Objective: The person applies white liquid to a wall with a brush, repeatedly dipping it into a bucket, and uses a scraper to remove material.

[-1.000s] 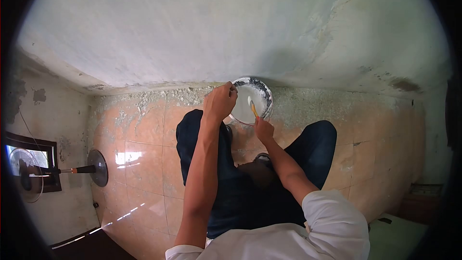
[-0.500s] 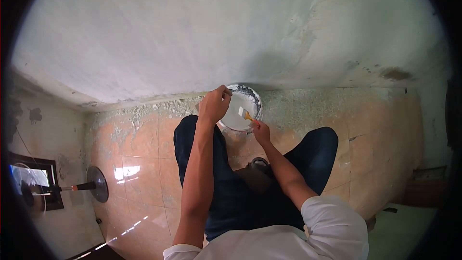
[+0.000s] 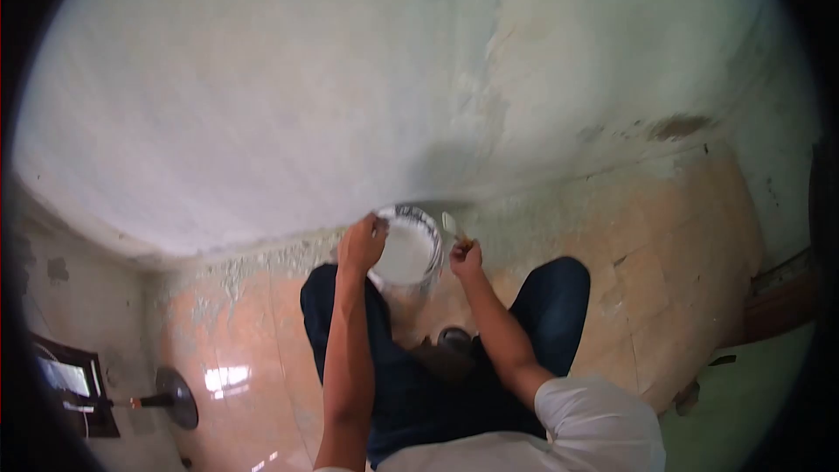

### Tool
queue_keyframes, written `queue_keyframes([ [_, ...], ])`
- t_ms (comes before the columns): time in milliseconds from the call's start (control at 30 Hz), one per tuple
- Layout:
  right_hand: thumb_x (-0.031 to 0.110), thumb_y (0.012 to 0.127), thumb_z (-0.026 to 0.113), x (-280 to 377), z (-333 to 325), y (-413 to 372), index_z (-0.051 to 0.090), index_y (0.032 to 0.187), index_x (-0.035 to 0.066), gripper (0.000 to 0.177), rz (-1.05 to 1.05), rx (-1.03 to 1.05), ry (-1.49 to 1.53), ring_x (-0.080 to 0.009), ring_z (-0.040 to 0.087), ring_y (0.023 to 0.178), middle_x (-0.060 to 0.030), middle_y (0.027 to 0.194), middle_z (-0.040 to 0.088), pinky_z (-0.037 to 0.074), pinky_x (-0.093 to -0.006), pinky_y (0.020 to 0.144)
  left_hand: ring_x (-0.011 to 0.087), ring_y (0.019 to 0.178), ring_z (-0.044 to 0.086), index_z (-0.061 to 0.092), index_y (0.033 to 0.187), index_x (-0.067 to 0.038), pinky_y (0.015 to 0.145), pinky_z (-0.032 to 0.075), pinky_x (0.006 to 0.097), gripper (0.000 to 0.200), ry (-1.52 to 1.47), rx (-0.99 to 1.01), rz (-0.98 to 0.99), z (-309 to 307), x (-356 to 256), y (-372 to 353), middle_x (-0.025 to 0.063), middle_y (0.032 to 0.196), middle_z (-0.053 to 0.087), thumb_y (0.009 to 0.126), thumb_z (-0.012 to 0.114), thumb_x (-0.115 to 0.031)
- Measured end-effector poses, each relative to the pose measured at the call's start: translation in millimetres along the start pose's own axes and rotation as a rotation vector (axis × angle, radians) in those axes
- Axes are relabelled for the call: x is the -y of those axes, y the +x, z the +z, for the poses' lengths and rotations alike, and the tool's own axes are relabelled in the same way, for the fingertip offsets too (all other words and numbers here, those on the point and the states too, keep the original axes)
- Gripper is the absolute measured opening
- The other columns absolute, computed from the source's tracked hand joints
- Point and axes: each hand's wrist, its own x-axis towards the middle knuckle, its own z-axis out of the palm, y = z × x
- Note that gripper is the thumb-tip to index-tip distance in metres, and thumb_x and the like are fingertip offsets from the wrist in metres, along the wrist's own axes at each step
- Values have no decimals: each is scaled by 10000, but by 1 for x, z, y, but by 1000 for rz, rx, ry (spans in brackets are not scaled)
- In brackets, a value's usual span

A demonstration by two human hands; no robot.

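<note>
The left hand (image 3: 361, 243) is closed on the near-left rim of a small round bucket (image 3: 433, 225), fingers curled over the edge and thumb on the outside. The bucket stands on the tiled floor (image 3: 664, 245) right at the foot of the wall (image 3: 262, 105), between the person's two knees, and it holds white paint (image 3: 402, 255) that covers most of its inside. Its rim looks crusted with dried paint.

The right hand (image 3: 466, 258) is just beside the bucket on its right, apart from the rim, and is shut around the handle of a small brush (image 3: 452, 225). The brush points up and a little to the left, its pale bristle end lying above the bucket's right edge; whether it touches the rim cannot be told.

The person crouches in dark trousers (image 3: 559, 293) and a white short-sleeved shirt (image 3: 603, 419), both forearms bare and reaching forward.

The wall is pale and unevenly coated, with a rough, chalky patch (image 3: 524, 26) towards the upper right and a dark stain (image 3: 677, 127) lower on the right. Along its base runs a band of flaked, speckled surface (image 3: 245, 262). The floor tiles are glossy orange-pink. In the lower left a standing fan (image 3: 175, 398) lies well apart from the hands, beside a dark frame (image 3: 65, 380).
</note>
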Motion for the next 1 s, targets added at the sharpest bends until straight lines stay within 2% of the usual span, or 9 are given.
queue_keyframes([
  [133, 377, 1132, 651, 30, 134, -65, 644, 1044, 52, 337, 8, 275, 63, -206, 672, 761, -77, 856, 657, 592, -297, 632, 522, 1009, 713, 728, 1017, -33, 832, 548, 618, 342, 4, -71, 84, 18, 32, 11, 268, 1013, 758, 1026, 700, -374],
  [400, 253, 1132, 679, 161, 471, -286, 621, 1258, 4, 285, -314, 880, -122, -216, 702, 1023, -116, 1131, 677, 669, -297, 869, 428, 1014, 773, 810, 1036, -104, 880, 605, 549, 240, 66, -26, 4, 9, -4, 5, 185, 1024, 814, 978, 673, -291],
  [533, 244, 1115, 714, 211, 631, -424, 634, 1320, -29, 351, -979, 1105, -299, -178, 708, 1095, -104, 1182, 703, 623, -287, 1019, 417, 985, 781, 826, 1034, -119, 858, 612, 521, 233, 111, -13, -10, 25, 20, 15, 188, 989, 811, 960, 719, -313],
  [667, 202, 1089, 751, 231, 762, -549, 761, 1302, -49, 330, -1671, 1221, -455, -163, 737, 975, -112, 1176, 756, 621, -315, 951, 369, 919, 800, 843, 1029, -128, 821, 623, 470, 230, 96, 20, -13, 21, 33, 21, 143, 917, 819, 937, 767, -324],
  [733, 148, 1048, 782, 243, 807, -598, 808, 1261, 29, 245, -2190, 952, -672, -188, 756, 960, -111, 1153, 784, 612, -343, 883, 437, 979, 775, 832, 1046, -141, 849, 616, 541, 212, 41, 63, 5, 9, 26, 19, 205, 966, 805, 964, 729, -308],
  [767, 148, 1048, 782, 243, 824, -620, 808, 1261, 29, 245, -2198, 963, -650, -188, 756, 960, -111, 1153, 784, 612, -343, 883, 433, 951, 777, 839, 1025, -143, 845, 620, 535, 207, 31, -35, 64, 21, 37, 20, 196, 954, 806, 968, 719, -302],
  [833, 124, 1015, 808, 239, 856, -659, 817, 1265, 78, 254, -2552, 944, -818, -204, 750, 908, -86, 1094, 804, 585, -317, 877, 443, 937, 735, 798, 1030, -54, 814, 577, 516, 313, -55, 25, 69, 14, 27, 15, 219, 1008, 788, 978, 792, -363],
  [900, 126, 1004, 814, 236, 891, -681, 826, 1249, 92, 248, -2612, 952, -792, -224, 748, 898, -98, 1086, 802, 584, -332, 861, 463, 1105, 735, 801, 1186, -78, 951, 576, 542, 356, -30, 126, 40, -21, -28, 1, 235, 1157, 802, 1010, 741, -382],
  [1000, 135, 991, 821, 230, 935, -698, 835, 1227, 99, 238, -2674, 926, -786, -253, 750, 893, -118, 1086, 801, 584, -359, 844, 488, 1128, 717, 743, 1189, -41, 945, 570, 548, 275, -30, 75, 179, 36, 25, 31, 285, 1161, 772, 1041, 621, -237],
])
